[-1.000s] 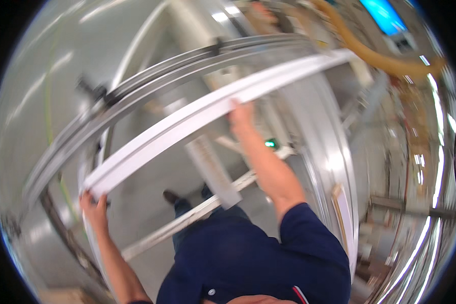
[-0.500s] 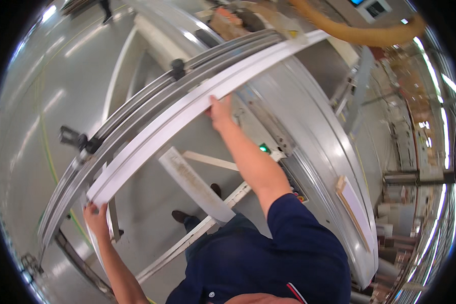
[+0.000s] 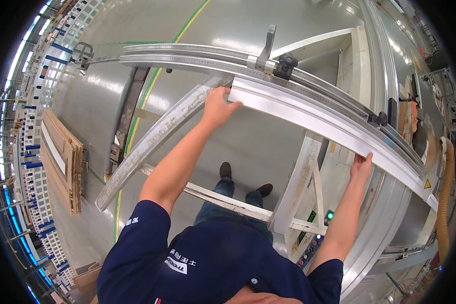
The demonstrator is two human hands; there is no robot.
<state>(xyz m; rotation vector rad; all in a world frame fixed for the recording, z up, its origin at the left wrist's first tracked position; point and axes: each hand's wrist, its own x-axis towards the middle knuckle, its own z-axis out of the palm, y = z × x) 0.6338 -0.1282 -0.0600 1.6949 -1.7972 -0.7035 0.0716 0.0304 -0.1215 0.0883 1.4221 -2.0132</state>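
A long white grooved board point(image 3: 309, 119) lies at a slant along the near side of a metal measuring fence point(image 3: 197, 60). At the board's left end, my left hand point(image 3: 219, 107) is closed, thumb on the near side and fingers by the fence. Farther right, my right hand point(image 3: 360, 167) grips the near edge, with some fingers hidden under the board. A metal flip stop point(image 3: 266, 50) stands up from the fence near the board's left end, and a black clamp knob point(image 3: 287, 66) sits right beside it.
Below the board are white frame bars point(image 3: 228, 202) and a worn grey support arm point(image 3: 159, 137). A control panel point(image 3: 311, 248) with a green light is near my right forearm. Stacked brown panels point(image 3: 63, 162) stand at left; a tan hose point(image 3: 445, 197) hangs at far right.
The view has turned, bringing the stacked panels into sight at left and the fence nearer to level. Both hands keep hold of the white board, at its left end and farther along.
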